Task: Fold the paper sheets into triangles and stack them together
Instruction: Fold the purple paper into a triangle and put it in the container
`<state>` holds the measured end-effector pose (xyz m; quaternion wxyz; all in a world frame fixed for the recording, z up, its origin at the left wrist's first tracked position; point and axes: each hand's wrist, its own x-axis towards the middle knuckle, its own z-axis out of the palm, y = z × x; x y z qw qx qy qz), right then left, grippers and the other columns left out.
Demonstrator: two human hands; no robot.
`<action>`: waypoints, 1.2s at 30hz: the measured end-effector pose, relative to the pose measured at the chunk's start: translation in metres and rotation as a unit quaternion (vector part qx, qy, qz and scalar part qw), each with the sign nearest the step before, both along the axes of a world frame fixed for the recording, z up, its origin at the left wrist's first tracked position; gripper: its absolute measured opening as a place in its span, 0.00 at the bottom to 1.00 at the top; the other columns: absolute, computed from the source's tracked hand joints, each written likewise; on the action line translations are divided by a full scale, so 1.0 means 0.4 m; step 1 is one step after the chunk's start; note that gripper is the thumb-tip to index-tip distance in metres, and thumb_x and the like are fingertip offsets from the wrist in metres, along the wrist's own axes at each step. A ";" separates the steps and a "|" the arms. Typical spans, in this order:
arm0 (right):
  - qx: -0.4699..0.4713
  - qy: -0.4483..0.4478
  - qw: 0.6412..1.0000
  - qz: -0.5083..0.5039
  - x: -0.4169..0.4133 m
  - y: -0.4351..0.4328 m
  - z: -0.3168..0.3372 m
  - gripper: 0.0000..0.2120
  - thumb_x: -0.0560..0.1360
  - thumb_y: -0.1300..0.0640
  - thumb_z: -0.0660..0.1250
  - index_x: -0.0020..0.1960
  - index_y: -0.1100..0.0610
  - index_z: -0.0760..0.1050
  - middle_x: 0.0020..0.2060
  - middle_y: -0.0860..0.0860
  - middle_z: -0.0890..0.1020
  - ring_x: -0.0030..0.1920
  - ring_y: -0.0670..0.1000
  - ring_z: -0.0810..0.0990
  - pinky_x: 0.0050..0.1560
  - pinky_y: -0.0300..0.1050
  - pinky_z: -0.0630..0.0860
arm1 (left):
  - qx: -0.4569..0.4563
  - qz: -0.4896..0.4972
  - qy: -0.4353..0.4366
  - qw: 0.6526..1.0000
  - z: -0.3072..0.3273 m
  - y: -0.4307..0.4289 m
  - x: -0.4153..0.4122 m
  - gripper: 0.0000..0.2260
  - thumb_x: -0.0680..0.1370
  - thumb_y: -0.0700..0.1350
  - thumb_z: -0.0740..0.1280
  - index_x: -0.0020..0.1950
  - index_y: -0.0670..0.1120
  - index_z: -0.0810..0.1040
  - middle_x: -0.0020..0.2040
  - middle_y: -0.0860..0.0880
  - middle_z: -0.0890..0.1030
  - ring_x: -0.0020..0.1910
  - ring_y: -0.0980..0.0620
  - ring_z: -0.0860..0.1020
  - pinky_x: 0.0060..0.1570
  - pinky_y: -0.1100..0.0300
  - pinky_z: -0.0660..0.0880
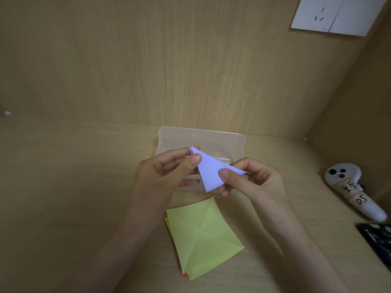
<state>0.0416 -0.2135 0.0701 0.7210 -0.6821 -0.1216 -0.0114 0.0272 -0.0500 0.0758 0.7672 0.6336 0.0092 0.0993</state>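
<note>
Midway above the wooden desk [63, 187], a lavender paper [209, 172], folded into a triangular shape, is held between both hands. It is lifted clear of the surface and is seen in front of a clear plastic box [211, 137] that stands against the back panel.

The left hand [167, 172] is raised from the lower left, with the forearm slanting up towards the middle of the view. Its thumb is pressed flat on the upper left corner of the paper, while the fingers are curled behind that corner, so the corner is pinched. The fingertips are partly hidden by the sheet.

The right hand [254, 178] is brought in from the lower right, the wrist bent slightly inward. Its thumb is laid on the face of the paper near the right point, and the other fingers are folded behind and beneath it, so this side is pinched as well.

Below the hands, a yellow-green sheet [203, 235] marked with creases is laid flat on the desk, and an orange sheet [186, 276] is seen peeking out under its lower and left edges. A white controller [347, 187] with handwritten labels is laid well to the right, near a dark object [378, 240] cut off by the frame. A white wall socket [330, 15] is mounted at the upper right.
</note>
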 end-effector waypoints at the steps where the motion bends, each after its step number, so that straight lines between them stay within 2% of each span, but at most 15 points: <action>1: -0.003 0.000 1.000 0.002 -0.001 0.002 0.000 0.06 0.70 0.68 0.69 0.36 0.67 0.75 0.26 0.55 0.80 0.28 0.48 0.78 0.35 0.35 0.75 | -0.014 0.004 0.006 1.000 -0.001 0.002 0.001 0.06 0.72 0.37 0.70 0.48 0.43 0.83 0.41 0.47 0.86 0.41 0.49 0.84 0.37 0.61 0.80; 7: 0.002 -0.009 1.000 -0.003 -0.002 0.011 0.001 0.04 0.70 0.70 0.69 0.37 0.66 0.75 0.25 0.54 0.80 0.26 0.48 0.77 0.33 0.35 0.75 | -0.047 0.010 0.016 0.999 -0.005 0.004 0.002 0.05 0.72 0.36 0.70 0.44 0.44 0.84 0.43 0.46 0.86 0.42 0.50 0.84 0.37 0.64 0.79; 9: 0.019 -0.010 1.000 -0.004 -0.001 0.014 0.001 0.04 0.69 0.71 0.69 0.41 0.65 0.75 0.26 0.55 0.80 0.26 0.49 0.77 0.32 0.36 0.75 | -0.050 0.014 0.015 0.999 -0.004 0.004 0.000 0.05 0.71 0.36 0.70 0.45 0.43 0.83 0.42 0.46 0.86 0.41 0.51 0.84 0.36 0.65 0.79; 12: 0.031 -0.012 0.999 -0.003 0.001 0.013 0.000 0.13 0.68 0.71 0.69 0.52 0.64 0.74 0.27 0.56 0.80 0.26 0.50 0.78 0.32 0.38 0.76 | -0.061 0.009 0.022 0.998 -0.003 0.004 0.000 0.05 0.71 0.37 0.70 0.45 0.42 0.83 0.41 0.46 0.86 0.40 0.51 0.84 0.36 0.66 0.79; 13: 0.030 -0.008 0.999 -0.005 0.001 0.012 0.000 0.13 0.68 0.71 0.69 0.52 0.64 0.75 0.27 0.56 0.80 0.25 0.50 0.78 0.32 0.38 0.76 | -0.060 0.006 0.021 0.998 -0.003 0.005 0.000 0.04 0.71 0.37 0.70 0.45 0.42 0.83 0.41 0.46 0.86 0.40 0.51 0.84 0.36 0.66 0.79; 16: 0.023 0.003 1.000 -0.008 0.001 0.012 0.001 0.07 0.69 0.70 0.69 0.46 0.64 0.77 0.26 0.56 0.81 0.25 0.49 0.77 0.32 0.36 0.75 | -0.062 0.005 0.025 0.998 -0.004 0.005 0.002 0.04 0.72 0.37 0.69 0.45 0.40 0.83 0.41 0.47 0.86 0.39 0.52 0.84 0.36 0.66 0.78; 19: 0.023 0.006 1.000 -0.011 0.001 0.012 0.000 0.05 0.69 0.71 0.69 0.44 0.64 0.77 0.26 0.55 0.80 0.25 0.49 0.76 0.31 0.36 0.75 | -0.061 0.000 0.028 0.998 -0.004 0.005 0.002 0.05 0.73 0.37 0.69 0.46 0.40 0.83 0.42 0.46 0.86 0.40 0.51 0.84 0.37 0.66 0.79; 27: 0.026 0.002 1.000 -0.008 0.001 0.012 -0.001 0.06 0.69 0.70 0.70 0.44 0.64 0.77 0.26 0.54 0.81 0.24 0.49 0.77 0.31 0.35 0.74 | -0.073 0.020 0.034 0.997 -0.003 0.000 0.001 0.04 0.72 0.37 0.70 0.44 0.41 0.83 0.41 0.45 0.86 0.39 0.51 0.84 0.35 0.66 0.78; 31: 0.036 0.034 0.999 0.021 -0.002 0.020 -0.006 0.14 0.65 0.62 0.75 0.48 0.62 0.77 0.29 0.57 0.81 0.25 0.50 0.77 0.30 0.37 0.75 | -0.078 0.045 0.026 0.996 -0.007 -0.002 0.000 0.05 0.71 0.38 0.70 0.46 0.40 0.83 0.41 0.44 0.85 0.39 0.50 0.84 0.36 0.65 0.79; 36: -0.006 0.063 0.995 0.078 -0.011 0.033 -0.025 0.11 0.65 0.58 0.76 0.39 0.66 0.80 0.29 0.60 0.80 0.22 0.48 0.70 0.24 0.36 0.67 | -0.088 0.076 0.003 0.993 -0.008 -0.013 -0.006 0.04 0.71 0.38 0.70 0.44 0.41 0.83 0.39 0.50 0.86 0.36 0.54 0.83 0.35 0.67 0.78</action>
